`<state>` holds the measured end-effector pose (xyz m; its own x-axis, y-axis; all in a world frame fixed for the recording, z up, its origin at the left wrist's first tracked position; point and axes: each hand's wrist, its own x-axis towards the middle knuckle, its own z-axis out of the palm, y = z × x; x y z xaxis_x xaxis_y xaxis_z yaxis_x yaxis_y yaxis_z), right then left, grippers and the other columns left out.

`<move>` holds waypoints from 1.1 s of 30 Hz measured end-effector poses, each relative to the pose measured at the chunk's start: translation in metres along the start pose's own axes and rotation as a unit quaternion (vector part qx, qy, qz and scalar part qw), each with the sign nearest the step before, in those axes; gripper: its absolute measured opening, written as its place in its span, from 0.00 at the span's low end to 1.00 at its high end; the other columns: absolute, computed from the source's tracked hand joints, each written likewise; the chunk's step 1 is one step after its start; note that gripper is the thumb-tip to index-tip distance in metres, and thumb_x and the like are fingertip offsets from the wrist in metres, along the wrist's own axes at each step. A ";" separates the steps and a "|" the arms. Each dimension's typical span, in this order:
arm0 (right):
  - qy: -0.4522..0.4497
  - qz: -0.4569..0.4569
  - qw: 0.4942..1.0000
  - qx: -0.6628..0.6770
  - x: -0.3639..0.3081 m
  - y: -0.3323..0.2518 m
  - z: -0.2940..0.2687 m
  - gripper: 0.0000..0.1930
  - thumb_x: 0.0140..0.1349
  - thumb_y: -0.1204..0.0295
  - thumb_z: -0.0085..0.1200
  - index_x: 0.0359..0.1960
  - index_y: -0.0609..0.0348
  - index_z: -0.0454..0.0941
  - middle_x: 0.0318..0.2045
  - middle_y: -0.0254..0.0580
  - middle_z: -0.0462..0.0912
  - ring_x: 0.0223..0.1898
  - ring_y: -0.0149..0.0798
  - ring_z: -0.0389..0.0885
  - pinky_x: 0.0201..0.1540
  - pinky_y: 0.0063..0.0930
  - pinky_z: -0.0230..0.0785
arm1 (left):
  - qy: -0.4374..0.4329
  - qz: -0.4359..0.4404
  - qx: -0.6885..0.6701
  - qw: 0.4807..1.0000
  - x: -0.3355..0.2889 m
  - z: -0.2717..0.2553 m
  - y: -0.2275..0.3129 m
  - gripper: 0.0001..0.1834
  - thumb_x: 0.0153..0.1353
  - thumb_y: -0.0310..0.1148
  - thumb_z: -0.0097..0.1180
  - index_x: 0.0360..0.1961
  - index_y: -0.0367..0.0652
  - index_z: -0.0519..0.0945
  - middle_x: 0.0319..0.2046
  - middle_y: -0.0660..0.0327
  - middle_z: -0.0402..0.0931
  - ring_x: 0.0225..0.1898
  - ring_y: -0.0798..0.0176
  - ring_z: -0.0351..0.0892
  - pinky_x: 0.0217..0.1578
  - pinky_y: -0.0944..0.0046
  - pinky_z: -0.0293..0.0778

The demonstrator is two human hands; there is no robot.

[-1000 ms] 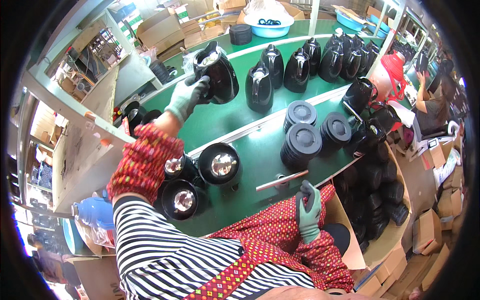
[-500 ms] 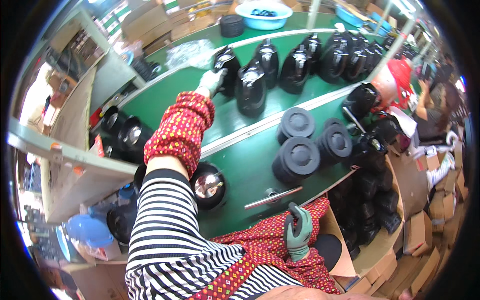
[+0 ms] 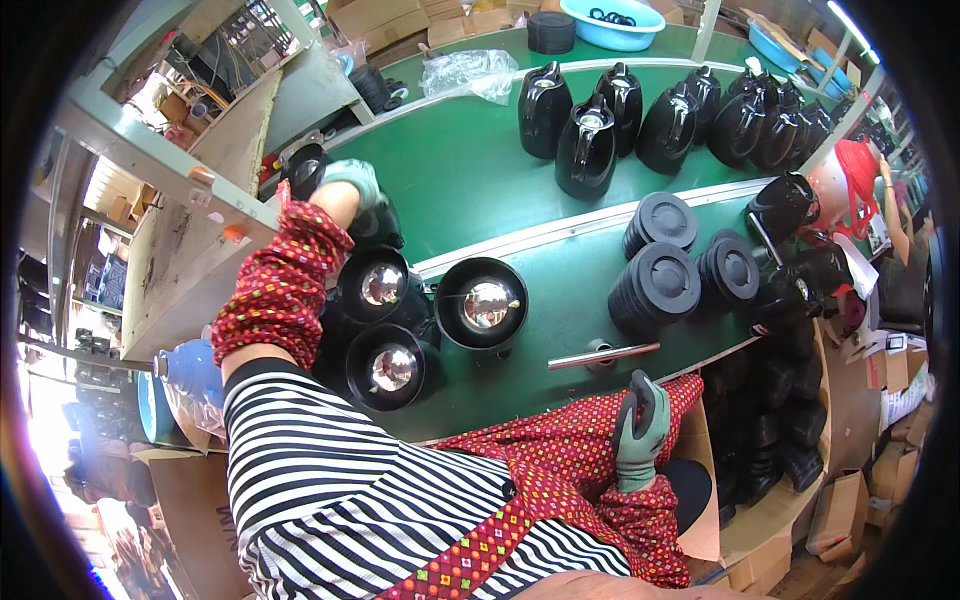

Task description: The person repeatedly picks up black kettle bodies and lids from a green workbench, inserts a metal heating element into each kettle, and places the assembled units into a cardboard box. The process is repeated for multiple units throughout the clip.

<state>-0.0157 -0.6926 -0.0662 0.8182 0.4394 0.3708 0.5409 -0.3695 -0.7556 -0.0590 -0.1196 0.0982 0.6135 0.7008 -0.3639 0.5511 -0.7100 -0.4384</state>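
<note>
At the left of the frame, a blue plastic container [image 3: 190, 367] stands beside your striped sleeve [image 3: 300, 405]. In the upper left, your gloved left hand [image 3: 352, 182] is at a black vessel [image 3: 384, 224], which lies partly hidden just below it on the near side; your fingers are out of sight, so I cannot tell whether they grip it. Another dark vessel [image 3: 303, 170] sits just left of that hand.

Below, left of centre, you have three black pots [image 3: 483, 305] close together, mouths facing up, their shiny linings showing. A clear plastic bag [image 3: 468, 75] lies at the top, on the far edge of the green work surface [image 3: 460, 170]. To its right, across the upper middle, black jugs [image 3: 585, 150] stand upright in a loose group, handles on.

Right of centre, a metal bar [image 3: 603, 355] lies near the front edge. Your gloved right hand [image 3: 641, 430] is below it, over your red patterned apron [image 3: 560, 440], with thumb and fingers loosely bent, apart and holding nothing. Above the bar, a blue basin [image 3: 615, 25] rests at the top, and ribbed black discs [image 3: 660, 285] stand in three stacks between.

Farther right, a carton [image 3: 822, 400] holds many dark pieces, with black jugs [image 3: 780, 210] above it. At the right edge, a co-worker [image 3: 905, 270] is partly visible.
</note>
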 end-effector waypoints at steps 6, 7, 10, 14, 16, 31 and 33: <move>-0.023 -0.040 0.999 -0.006 -0.001 -0.005 0.002 0.17 0.66 0.75 0.61 0.57 0.65 0.81 0.53 0.52 0.86 0.53 0.55 0.84 0.58 0.44 0.76 | 0.051 -0.123 0.001 0.991 0.061 0.130 -0.055 0.19 0.64 0.38 0.65 0.55 0.46 0.89 0.59 0.47 0.85 0.59 0.46 0.87 0.58 0.51 0.83; -0.019 -0.044 0.998 -0.028 -0.004 -0.003 -0.002 0.17 0.66 0.75 0.61 0.56 0.65 0.81 0.53 0.52 0.86 0.53 0.55 0.84 0.58 0.44 0.76 | 0.021 -0.086 0.029 0.996 0.067 0.122 -0.031 0.18 0.64 0.34 0.64 0.55 0.46 0.88 0.56 0.48 0.86 0.57 0.47 0.88 0.56 0.51 0.84; -0.033 -0.023 0.999 0.021 -0.006 -0.008 -0.010 0.18 0.65 0.76 0.62 0.57 0.64 0.80 0.49 0.50 0.85 0.52 0.54 0.84 0.56 0.42 0.77 | 0.147 -0.024 -0.066 0.987 0.048 0.092 -0.010 0.21 0.64 0.37 0.64 0.58 0.48 0.82 0.55 0.48 0.85 0.57 0.47 0.87 0.56 0.50 0.83; -0.019 0.011 0.995 0.093 -0.002 -0.020 -0.029 0.20 0.66 0.75 0.63 0.60 0.62 0.79 0.54 0.50 0.81 0.51 0.48 0.84 0.54 0.39 0.77 | 0.372 0.105 0.009 0.922 -0.040 0.017 0.034 0.17 0.62 0.38 0.63 0.52 0.47 0.84 0.57 0.50 0.80 0.51 0.49 0.84 0.53 0.50 0.78; -0.007 -0.024 0.998 0.054 0.019 -0.041 -0.042 0.23 0.67 0.73 0.64 0.63 0.61 0.77 0.58 0.51 0.78 0.52 0.46 0.83 0.53 0.37 0.78 | 0.437 0.169 0.021 0.883 -0.089 -0.017 0.037 0.18 0.57 0.35 0.65 0.50 0.46 0.83 0.54 0.49 0.80 0.47 0.49 0.84 0.50 0.48 0.77; -0.199 0.219 0.820 0.489 0.035 -0.105 -0.180 0.34 0.72 0.60 0.66 0.74 0.61 0.68 0.62 0.40 0.82 0.64 0.33 0.79 0.67 0.32 0.73 | 0.440 0.742 0.100 0.496 -0.326 -0.103 0.234 0.17 0.53 0.36 0.62 0.45 0.47 0.87 0.64 0.55 0.77 0.54 0.54 0.79 0.61 0.49 0.76; -0.130 0.225 0.798 0.544 0.001 -0.080 -0.194 0.31 0.74 0.61 0.62 0.73 0.63 0.69 0.64 0.43 0.81 0.64 0.36 0.80 0.67 0.34 0.74 | 0.452 0.735 -0.081 0.499 -0.332 -0.110 0.251 0.27 0.54 0.35 0.66 0.58 0.43 0.85 0.67 0.48 0.73 0.62 0.46 0.77 0.65 0.46 0.73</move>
<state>-0.0202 -0.8215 0.0993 0.7372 0.6700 -0.0872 -0.4005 0.3293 -0.8551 -0.0621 -0.5377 0.1991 0.3865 -0.8502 0.3576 -0.8766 -0.4592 -0.1443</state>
